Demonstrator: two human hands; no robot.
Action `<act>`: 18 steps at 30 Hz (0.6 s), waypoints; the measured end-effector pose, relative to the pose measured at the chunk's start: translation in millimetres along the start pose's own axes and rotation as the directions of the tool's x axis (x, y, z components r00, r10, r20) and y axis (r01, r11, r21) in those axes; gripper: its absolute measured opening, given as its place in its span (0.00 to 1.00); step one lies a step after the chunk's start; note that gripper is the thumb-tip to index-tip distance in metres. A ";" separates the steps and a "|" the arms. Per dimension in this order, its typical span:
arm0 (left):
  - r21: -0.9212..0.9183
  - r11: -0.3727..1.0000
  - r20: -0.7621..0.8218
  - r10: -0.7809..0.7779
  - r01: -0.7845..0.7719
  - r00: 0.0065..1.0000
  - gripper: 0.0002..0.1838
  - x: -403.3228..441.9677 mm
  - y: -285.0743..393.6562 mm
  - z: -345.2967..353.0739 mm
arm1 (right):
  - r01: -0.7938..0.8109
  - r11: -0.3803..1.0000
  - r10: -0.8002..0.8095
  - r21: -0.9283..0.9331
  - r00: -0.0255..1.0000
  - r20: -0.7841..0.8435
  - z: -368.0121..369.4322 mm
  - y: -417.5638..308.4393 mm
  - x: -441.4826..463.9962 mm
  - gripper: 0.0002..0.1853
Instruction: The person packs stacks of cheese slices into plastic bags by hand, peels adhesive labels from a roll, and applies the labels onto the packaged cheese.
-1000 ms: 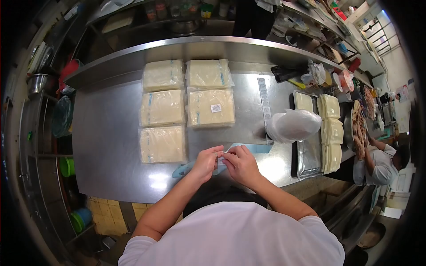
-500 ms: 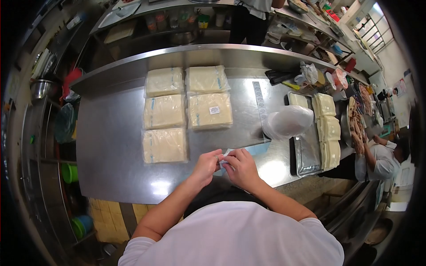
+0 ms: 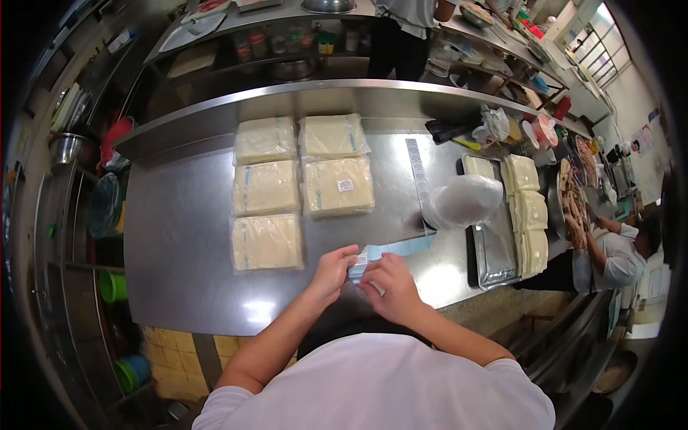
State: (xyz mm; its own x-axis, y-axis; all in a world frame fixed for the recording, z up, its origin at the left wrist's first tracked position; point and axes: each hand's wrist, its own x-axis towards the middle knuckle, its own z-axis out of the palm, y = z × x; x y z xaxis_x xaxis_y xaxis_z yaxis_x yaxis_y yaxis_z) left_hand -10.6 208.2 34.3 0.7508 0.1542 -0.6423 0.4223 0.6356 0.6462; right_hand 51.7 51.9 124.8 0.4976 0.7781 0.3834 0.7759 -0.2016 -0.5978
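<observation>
Near the table's front edge, my left hand (image 3: 334,272) is closed on a blue-backed label strip (image 3: 401,248), which trails right across the steel. My right hand (image 3: 391,288) is beside it, fingers pinched together at the strip; whether a label is between them is too small to tell. Beyond my hands lie several bagged pale packs in two columns. The right column's nearer pack (image 3: 338,186) bears a white label; the left column's nearest pack (image 3: 267,242) shows none. A longer printed strip (image 3: 418,168) lies right of the packs.
On the right are a clear plastic bag (image 3: 467,201), a metal tray (image 3: 496,252) and stacked pale packs (image 3: 528,215). Black-handled items (image 3: 446,130) lie at the back right. A co-worker (image 3: 618,251) handles food at the far right. Another person (image 3: 401,36) stands behind the table.
The view has tilted up a little. My right hand has shifted slightly down and right from my left, and more of the blue strip shows between them.
</observation>
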 end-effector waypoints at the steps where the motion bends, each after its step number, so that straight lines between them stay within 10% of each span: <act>1: 0.033 0.999 -0.005 0.010 -0.010 1.000 0.22 1.5 1.2 -3.0 | -0.024 0.999 0.024 0.046 1.000 -0.001 -1.8 5.9 10.1 0.11; 6: 0.133 0.991 0.089 0.009 -0.021 0.996 0.18 5.2 -9.5 -16.2 | -0.312 0.940 0.313 0.136 0.950 0.016 14.1 109.4 105.6 0.06; 18: 0.163 0.986 0.148 -0.070 0.045 0.987 0.18 11.0 -5.3 -15.2 | -0.396 0.823 0.489 -0.406 0.859 0.153 115.5 245.1 310.9 0.10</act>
State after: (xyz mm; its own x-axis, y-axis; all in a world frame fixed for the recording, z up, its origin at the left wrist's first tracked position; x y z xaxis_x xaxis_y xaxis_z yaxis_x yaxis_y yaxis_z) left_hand -12.3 218.0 17.6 0.7863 -0.0038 -0.6178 0.5330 0.5099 0.6752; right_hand 351.8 313.0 16.2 0.7471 0.6610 -0.0709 0.5994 -0.7159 -0.3581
